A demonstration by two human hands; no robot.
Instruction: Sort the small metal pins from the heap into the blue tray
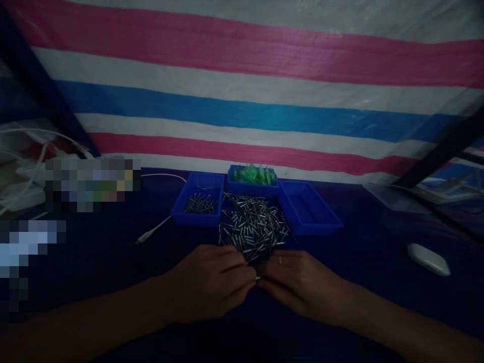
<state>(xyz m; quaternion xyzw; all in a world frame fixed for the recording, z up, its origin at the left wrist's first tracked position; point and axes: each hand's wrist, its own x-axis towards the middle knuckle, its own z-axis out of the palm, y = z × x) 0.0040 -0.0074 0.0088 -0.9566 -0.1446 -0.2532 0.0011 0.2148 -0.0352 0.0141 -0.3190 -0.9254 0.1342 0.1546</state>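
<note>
My left hand point(221, 282) and my right hand point(298, 282) meet at the front of the table. Their fingers are pinched together at the tips. Between them shows the bright end of a small metal pin point(258, 278), gripped from both sides; the rest of it is covered by my fingers. A ring is on my right hand. Just beyond my fingertips spreads a heap of thin metal pins point(253, 222), silver and dark, lying in all directions. A blue tray point(194, 219) to the left of the heap contains more of these pins.
Behind the heap, a blue bin point(253, 189) holds green, see-through plastic pieces. Another blue tray point(313, 227) stands right of the heap. A white rounded case point(429, 259) lies at far right. A white cable point(153, 231) runs along the left. Striped sheeting point(242, 116) hangs behind.
</note>
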